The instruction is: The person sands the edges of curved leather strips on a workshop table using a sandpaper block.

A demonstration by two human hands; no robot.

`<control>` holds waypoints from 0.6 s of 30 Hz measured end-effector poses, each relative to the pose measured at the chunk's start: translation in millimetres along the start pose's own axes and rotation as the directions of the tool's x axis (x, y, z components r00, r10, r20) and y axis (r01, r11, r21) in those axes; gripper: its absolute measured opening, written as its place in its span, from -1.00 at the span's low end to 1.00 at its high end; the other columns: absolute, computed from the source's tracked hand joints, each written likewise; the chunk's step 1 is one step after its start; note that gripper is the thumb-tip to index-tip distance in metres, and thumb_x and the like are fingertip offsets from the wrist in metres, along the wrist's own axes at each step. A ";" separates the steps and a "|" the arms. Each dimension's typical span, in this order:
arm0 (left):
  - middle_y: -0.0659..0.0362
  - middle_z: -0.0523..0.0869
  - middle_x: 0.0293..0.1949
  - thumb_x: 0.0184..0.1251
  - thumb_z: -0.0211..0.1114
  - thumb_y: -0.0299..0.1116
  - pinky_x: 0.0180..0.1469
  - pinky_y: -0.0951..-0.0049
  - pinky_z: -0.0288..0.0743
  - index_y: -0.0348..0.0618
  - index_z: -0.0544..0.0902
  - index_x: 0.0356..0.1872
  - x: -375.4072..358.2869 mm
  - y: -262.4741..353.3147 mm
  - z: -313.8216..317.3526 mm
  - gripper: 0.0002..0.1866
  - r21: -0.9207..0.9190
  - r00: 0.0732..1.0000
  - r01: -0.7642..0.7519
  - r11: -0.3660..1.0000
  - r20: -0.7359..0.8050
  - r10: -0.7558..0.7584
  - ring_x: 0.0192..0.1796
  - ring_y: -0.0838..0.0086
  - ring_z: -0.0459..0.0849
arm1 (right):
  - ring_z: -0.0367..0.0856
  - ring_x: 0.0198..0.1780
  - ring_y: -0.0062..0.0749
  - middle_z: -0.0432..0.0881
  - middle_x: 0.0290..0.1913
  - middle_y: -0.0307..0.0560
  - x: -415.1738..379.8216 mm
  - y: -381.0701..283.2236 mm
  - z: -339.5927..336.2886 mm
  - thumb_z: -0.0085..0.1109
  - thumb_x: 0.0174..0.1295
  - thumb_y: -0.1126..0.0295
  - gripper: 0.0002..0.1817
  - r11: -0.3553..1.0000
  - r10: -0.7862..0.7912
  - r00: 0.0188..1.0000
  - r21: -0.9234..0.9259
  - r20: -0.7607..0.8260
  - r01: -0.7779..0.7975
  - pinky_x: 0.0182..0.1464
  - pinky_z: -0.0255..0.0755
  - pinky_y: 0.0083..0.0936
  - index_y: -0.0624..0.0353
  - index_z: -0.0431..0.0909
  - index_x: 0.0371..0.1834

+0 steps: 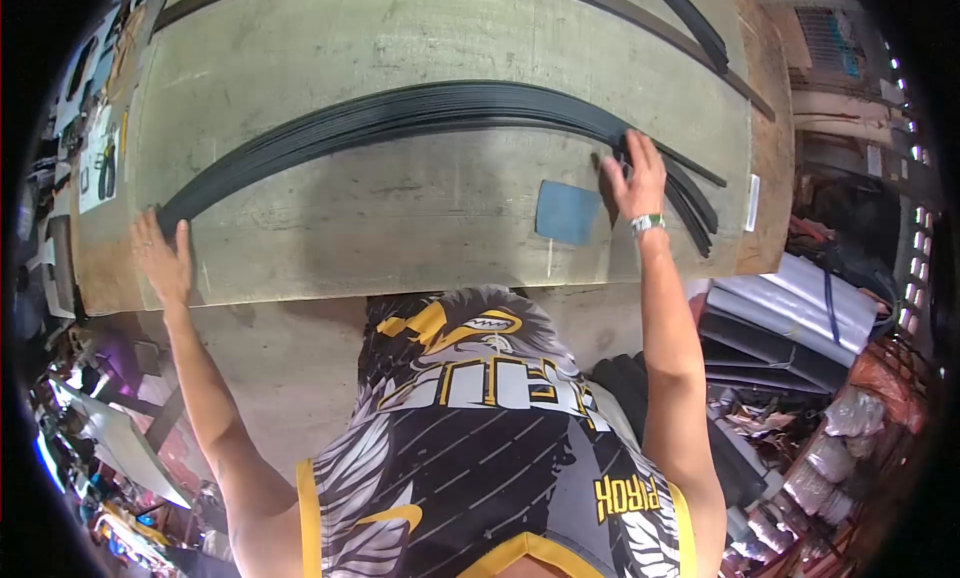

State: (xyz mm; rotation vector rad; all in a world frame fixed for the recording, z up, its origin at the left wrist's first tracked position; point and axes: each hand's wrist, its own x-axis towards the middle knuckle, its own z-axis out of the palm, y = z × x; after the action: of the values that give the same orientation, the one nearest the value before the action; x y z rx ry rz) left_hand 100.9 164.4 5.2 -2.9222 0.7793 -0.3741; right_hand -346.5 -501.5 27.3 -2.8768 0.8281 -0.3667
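Strips of thin, dark grey material [430, 103], too tightly stacked to count, form one long bundle across the worn grey-green tabletop [300, 58], splaying toward its right edge. Both hands are open: the left hand [165, 258] has thumb and fingers about the strips' left end; the right hand [642, 181] touches them near the splayed end. One blue, squarish sheet [567, 213] lies near the tabletop's front edge.

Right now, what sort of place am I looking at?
Likely a small workshop: a scuffed table, long dark strips laid across it, and rolls of sheet material at right.
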 end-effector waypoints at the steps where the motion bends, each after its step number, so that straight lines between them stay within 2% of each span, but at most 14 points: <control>1: -0.11 0.26 0.68 0.49 0.31 0.20 0.69 -0.19 -0.04 -0.19 0.30 0.65 -0.7 13.7 -1.6 -0.10 -0.024 1.000 -0.023 0.999 -0.005 0.022 0.74 -0.01 0.10 | 0.42 0.55 0.14 0.55 0.49 0.17 -12.3 -17.6 -2.7 0.50 0.26 -0.02 -0.18 0.997 -0.044 0.999 0.063 -0.015 0.045 0.58 0.21 0.12 0.10 0.49 0.53; 3: -0.14 0.23 0.69 0.46 0.36 0.19 0.70 -0.15 -0.05 -0.25 0.20 0.68 -2.9 63.3 -14.9 -0.01 -0.178 0.997 -0.069 0.982 0.008 0.072 0.75 -0.04 0.08 | 0.24 0.67 0.18 0.36 0.63 0.20 -43.1 -54.5 -1.8 0.56 0.15 -0.10 -0.01 0.990 -0.116 0.978 0.102 0.171 0.100 0.65 0.05 0.20 0.06 0.38 0.62; 5: -0.19 0.19 0.69 0.41 0.40 0.20 0.71 -0.12 -0.06 -0.36 0.18 0.67 0.9 116.0 -27.8 0.07 -0.195 0.995 -0.069 0.978 0.059 0.081 0.75 -0.06 0.05 | 0.08 0.73 0.17 0.18 0.71 0.19 -72.9 -81.5 3.5 0.59 0.09 -0.12 0.11 0.985 -0.137 0.942 0.142 0.305 0.097 0.67 -0.06 0.24 0.06 0.28 0.68; 6: -0.20 0.18 0.69 0.39 0.41 0.21 0.71 -0.11 -0.06 -0.40 0.17 0.67 2.3 139.0 -29.4 0.09 -0.214 0.993 -0.104 0.971 0.036 0.115 0.75 -0.07 0.05 | 0.01 0.76 0.16 0.10 0.75 0.19 -81.2 -90.0 7.4 0.61 0.05 -0.13 0.17 0.981 -0.157 0.915 0.165 0.371 0.101 0.68 -0.11 0.26 0.06 0.23 0.71; 7: -0.22 0.17 0.69 0.37 0.43 0.21 0.71 -0.10 -0.07 -0.43 0.16 0.66 5.2 161.1 -32.6 0.12 -0.231 0.989 -0.138 0.963 0.015 0.145 0.75 -0.08 0.04 | -0.04 0.77 0.14 0.03 0.77 0.16 -84.0 -91.9 10.8 0.62 0.01 -0.18 0.23 0.985 -0.139 0.911 0.150 0.389 0.087 0.69 -0.13 0.26 0.03 0.19 0.73; 9: -0.22 0.12 0.71 0.38 0.44 0.17 0.74 -0.06 -0.14 -0.39 0.13 0.68 12.0 207.0 -49.8 0.10 -0.317 0.982 -0.145 0.937 0.071 0.176 0.77 -0.05 -0.02 | -0.14 0.80 0.10 -0.11 0.82 0.11 -84.3 -90.3 14.6 0.63 -0.08 -0.28 0.34 0.991 -0.109 0.900 0.115 0.422 0.066 0.71 -0.18 0.26 -0.03 0.12 0.76; 10: -0.21 0.11 0.71 0.37 0.44 0.19 0.75 -0.05 -0.15 -0.38 0.13 0.68 14.3 227.2 -51.3 0.12 -0.326 0.977 -0.171 0.930 0.068 0.203 0.77 -0.04 -0.03 | -0.09 0.79 0.12 -0.04 0.80 0.13 -83.9 -93.0 12.5 0.61 0.08 -0.09 0.18 0.987 -0.118 0.915 0.147 0.387 0.065 0.70 -0.14 0.23 -0.04 0.15 0.75; 13: -0.19 0.09 0.72 0.34 0.45 0.24 0.76 -0.03 -0.18 -0.36 0.12 0.69 16.3 286.3 -50.8 0.15 -0.360 0.964 -0.226 0.905 0.047 0.260 0.78 -0.01 -0.06 | -0.07 0.79 0.10 -0.04 0.80 0.10 -88.5 -78.7 23.7 0.53 0.23 0.07 0.05 0.985 -0.168 0.901 0.041 0.399 0.166 0.69 -0.10 0.21 -0.05 0.16 0.75; 14: -0.18 0.09 0.73 0.33 0.45 0.25 0.76 -0.04 -0.18 -0.35 0.11 0.69 16.8 303.6 -55.7 0.16 -0.374 0.960 -0.242 0.895 0.040 0.277 0.78 -0.01 -0.06 | -0.01 0.77 0.11 0.03 0.78 0.08 -86.7 -77.4 20.9 0.43 0.31 0.24 -0.07 0.977 -0.207 0.918 0.123 0.339 0.175 0.67 -0.05 0.22 -0.04 0.19 0.74; 17: -0.16 0.09 0.73 0.29 0.47 0.27 0.76 -0.04 -0.16 -0.36 0.11 0.69 12.2 367.7 -85.6 0.20 -0.401 0.939 -0.234 0.886 0.143 0.312 0.78 0.00 -0.07 | 0.13 0.72 0.11 0.20 0.72 0.11 -80.9 -59.5 14.7 0.41 0.30 0.31 -0.14 0.958 -0.273 0.881 0.186 0.385 0.216 0.64 0.05 0.19 -0.01 0.27 0.69; 18: -0.16 0.11 0.73 0.28 0.50 0.25 0.75 -0.06 -0.14 -0.37 0.12 0.69 4.9 388.9 -88.5 0.20 -0.414 0.937 -0.276 0.868 0.087 0.339 0.78 -0.01 -0.06 | 0.20 0.69 0.12 0.28 0.67 0.12 -80.2 -52.0 11.4 0.40 0.30 0.33 -0.17 0.929 -0.295 0.894 0.320 0.338 0.186 0.63 0.12 0.14 0.03 0.31 0.66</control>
State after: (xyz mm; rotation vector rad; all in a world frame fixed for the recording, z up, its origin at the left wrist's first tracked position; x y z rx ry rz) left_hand -103.7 -176.9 32.2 -3.0442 1.4189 0.0545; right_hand -382.8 -414.1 10.2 -2.6520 0.3176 0.0581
